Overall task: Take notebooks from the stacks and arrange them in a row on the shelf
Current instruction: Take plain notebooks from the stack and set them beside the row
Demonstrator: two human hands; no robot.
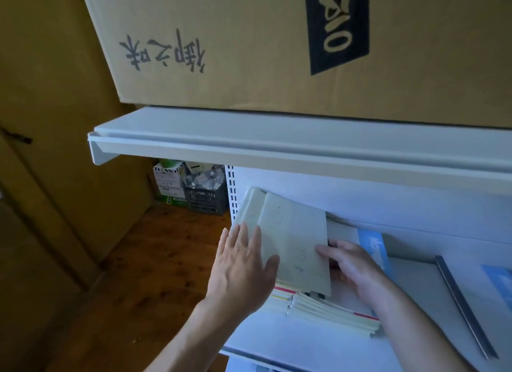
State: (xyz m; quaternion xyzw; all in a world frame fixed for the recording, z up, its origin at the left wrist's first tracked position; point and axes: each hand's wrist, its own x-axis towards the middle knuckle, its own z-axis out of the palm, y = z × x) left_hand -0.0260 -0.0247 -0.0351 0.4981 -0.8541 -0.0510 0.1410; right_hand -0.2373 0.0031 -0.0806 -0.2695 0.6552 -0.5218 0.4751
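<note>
Your left hand (243, 263) lies flat, fingers straight, against the notebook (296, 241). Your right hand (352, 266) pinches its right edge. The notebook leans over the stack (327, 310) on the shelf (304, 352).

It looks like a shop or its stockroom: white metal shelving (277, 147) with a slotted upright (231, 188) above the left hand (243, 263), a printed carton (221, 53) overhead, stacked notebooks (327, 310) below the right hand (352, 263), and a crate (206, 200) of goods on the wood floor (155, 255) beyond the left hand.
</note>
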